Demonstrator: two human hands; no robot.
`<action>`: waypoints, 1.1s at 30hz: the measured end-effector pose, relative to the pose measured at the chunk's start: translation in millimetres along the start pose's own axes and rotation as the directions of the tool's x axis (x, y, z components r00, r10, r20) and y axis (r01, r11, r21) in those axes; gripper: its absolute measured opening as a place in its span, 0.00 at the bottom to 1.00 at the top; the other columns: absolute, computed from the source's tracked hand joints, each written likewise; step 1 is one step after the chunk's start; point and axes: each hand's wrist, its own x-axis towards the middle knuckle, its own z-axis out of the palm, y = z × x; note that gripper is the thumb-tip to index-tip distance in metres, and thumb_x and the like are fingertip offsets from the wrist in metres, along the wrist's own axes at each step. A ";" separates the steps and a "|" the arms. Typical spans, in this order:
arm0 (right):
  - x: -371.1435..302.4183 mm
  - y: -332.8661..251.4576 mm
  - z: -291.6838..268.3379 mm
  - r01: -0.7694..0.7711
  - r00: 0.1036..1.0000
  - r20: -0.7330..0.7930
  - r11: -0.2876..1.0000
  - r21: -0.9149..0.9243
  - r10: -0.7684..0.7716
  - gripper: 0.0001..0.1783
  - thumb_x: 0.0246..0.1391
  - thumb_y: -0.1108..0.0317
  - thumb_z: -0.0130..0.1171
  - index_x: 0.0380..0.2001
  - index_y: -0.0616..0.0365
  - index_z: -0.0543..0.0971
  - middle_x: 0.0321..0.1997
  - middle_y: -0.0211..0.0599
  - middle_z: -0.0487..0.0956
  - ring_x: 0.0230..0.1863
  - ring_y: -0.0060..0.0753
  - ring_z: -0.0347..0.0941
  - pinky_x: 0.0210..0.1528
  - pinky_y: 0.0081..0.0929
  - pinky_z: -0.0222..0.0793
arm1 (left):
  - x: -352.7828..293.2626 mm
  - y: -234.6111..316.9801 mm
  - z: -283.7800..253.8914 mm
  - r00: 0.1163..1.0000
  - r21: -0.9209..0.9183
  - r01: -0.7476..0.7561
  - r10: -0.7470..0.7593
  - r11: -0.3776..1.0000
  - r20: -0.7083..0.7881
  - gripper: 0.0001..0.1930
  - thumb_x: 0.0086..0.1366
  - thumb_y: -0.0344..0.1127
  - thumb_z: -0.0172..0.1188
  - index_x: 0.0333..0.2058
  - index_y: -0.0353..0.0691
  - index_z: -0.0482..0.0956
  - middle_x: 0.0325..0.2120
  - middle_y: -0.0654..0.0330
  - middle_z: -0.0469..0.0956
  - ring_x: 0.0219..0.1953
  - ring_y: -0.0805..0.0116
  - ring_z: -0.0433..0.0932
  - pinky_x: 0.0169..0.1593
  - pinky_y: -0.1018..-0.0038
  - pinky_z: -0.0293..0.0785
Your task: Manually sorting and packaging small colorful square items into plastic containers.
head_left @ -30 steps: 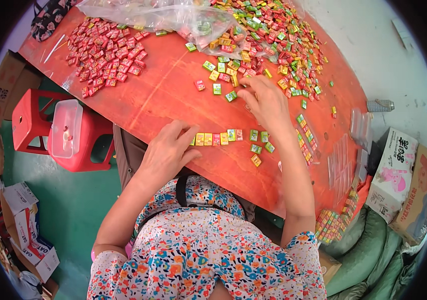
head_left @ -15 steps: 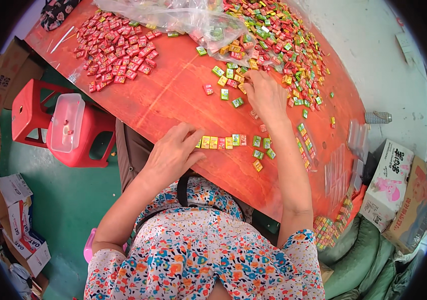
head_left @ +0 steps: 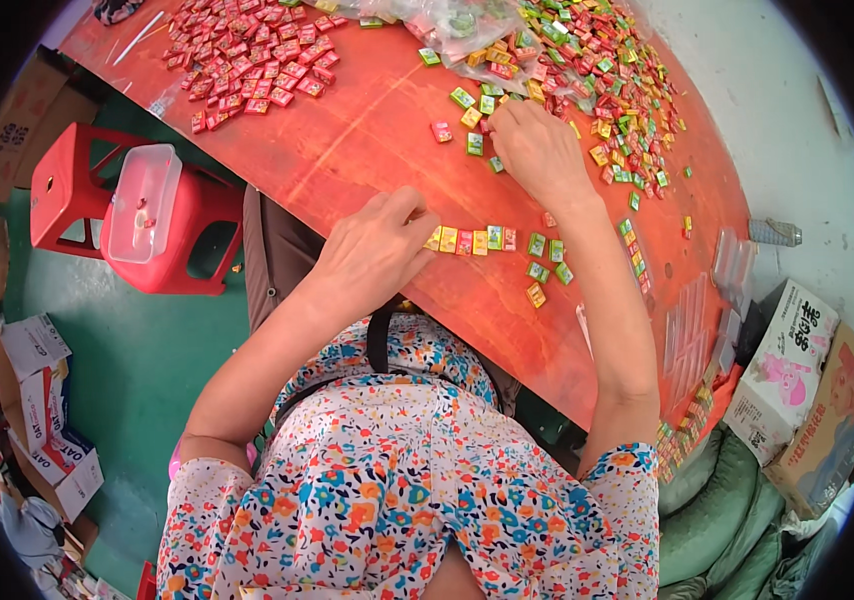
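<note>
A short row of small yellow, pink and green boxes (head_left: 464, 242) lies on the red-orange table. My left hand (head_left: 375, 250) is at the row's left end, thumb and fingers closed around the end boxes and partly covering them. Farther off, my right hand (head_left: 539, 150) reaches down among loose boxes in front of the large mixed pile (head_left: 622, 110). Its fingers are bent together, and what lies under the fingertips is hidden. Beside that hand are a green box (head_left: 474, 144) and a pink box (head_left: 441, 132). Several green boxes (head_left: 537, 271) lie right of the row.
Pink-red boxes (head_left: 252, 60) form a heap at the far left. A clear plastic bag (head_left: 457, 25) lies by the mixed pile. Clear trays (head_left: 685, 325) sit at the table's right. Red stools (head_left: 162, 240), one bearing a clear tub (head_left: 144, 200), stand left; cartons (head_left: 782, 365) stand right.
The whole view has shifted, so the table appears higher. My left hand covers slightly more of the row's left end. My right hand stays by the loose boxes, its fingertips now hidden.
</note>
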 end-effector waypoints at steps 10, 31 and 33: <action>-3.2 1.0 -3.6 -0.077 0.997 0.002 0.987 0.139 0.078 0.10 0.53 0.69 0.58 0.40 0.55 0.78 0.37 0.35 0.78 0.41 0.43 0.79 0.37 0.41 0.77 | -0.5 2.7 -3.9 0.983 -0.083 0.026 -0.041 0.996 -0.177 0.11 0.58 0.36 0.67 0.38 0.42 0.79 0.43 0.60 0.74 0.36 0.60 0.81 0.35 0.63 0.80; -36.5 -64.9 -56.4 0.350 0.914 0.074 0.865 0.359 -0.400 0.16 0.50 0.69 0.55 0.44 0.51 0.79 0.49 0.30 0.77 0.49 0.33 0.74 0.48 0.31 0.70 | -15.3 -16.4 -7.8 0.986 -0.070 -0.016 0.004 0.997 -0.164 0.14 0.60 0.28 0.62 0.46 0.38 0.79 0.42 0.55 0.76 0.40 0.53 0.80 0.39 0.62 0.79; -45.0 -57.1 -56.9 0.211 0.967 0.048 0.889 0.405 -0.251 0.19 0.50 0.72 0.59 0.47 0.52 0.79 0.52 0.31 0.77 0.52 0.36 0.75 0.50 0.34 0.71 | -13.9 -15.0 -6.3 0.987 -0.055 -0.029 0.020 0.998 -0.160 0.15 0.59 0.29 0.62 0.46 0.39 0.79 0.42 0.57 0.76 0.40 0.55 0.80 0.39 0.63 0.79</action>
